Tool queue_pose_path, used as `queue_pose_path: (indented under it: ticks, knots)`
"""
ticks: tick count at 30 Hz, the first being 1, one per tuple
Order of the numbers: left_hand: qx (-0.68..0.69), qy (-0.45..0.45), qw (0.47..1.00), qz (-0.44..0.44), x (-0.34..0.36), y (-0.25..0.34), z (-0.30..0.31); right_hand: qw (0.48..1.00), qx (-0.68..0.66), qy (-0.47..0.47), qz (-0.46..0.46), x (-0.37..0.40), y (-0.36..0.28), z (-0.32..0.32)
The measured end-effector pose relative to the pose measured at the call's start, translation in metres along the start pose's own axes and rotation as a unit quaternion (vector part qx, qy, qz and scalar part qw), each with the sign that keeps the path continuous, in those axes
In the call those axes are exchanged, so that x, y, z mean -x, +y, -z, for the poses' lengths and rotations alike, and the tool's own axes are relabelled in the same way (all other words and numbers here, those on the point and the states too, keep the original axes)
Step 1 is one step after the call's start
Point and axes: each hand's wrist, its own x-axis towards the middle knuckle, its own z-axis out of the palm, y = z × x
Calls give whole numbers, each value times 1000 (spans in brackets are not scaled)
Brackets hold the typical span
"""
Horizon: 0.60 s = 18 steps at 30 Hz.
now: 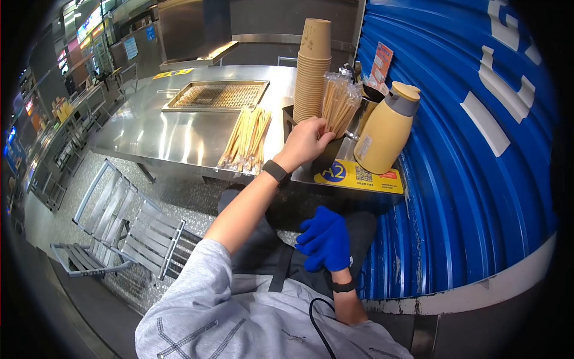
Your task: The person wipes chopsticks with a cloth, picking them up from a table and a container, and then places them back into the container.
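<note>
My left hand, bare with a dark band at the wrist, is closed at the lower left side of an upright bundle of wrapped chopsticks. Its fingertips are partly hidden against the bundle. A tall stack of paper cups rises just beyond that hand. More wrapped chopsticks lie in a loose pile on the metal table, left of my wrist. Over my lap, my right hand wears a blue glove, its fingers spread and holding nothing.
A yellow jug stands right of the bundle, near a yellow A2 label at the table edge. A metal grate is set in the tabletop. Blue corrugated wall borders the right side. Slatted folding chairs stand at the left.
</note>
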Motion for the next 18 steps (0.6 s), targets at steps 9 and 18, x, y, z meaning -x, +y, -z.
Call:
queue_pose_path:
  ticks: [9, 18]
  knots:
    - [97, 156, 983, 25, 0, 9, 11, 996, 74, 17, 54, -3, -16, 0]
    - [56, 154, 986, -23, 7, -1, 14, 998, 19, 32, 55, -4, -8, -5]
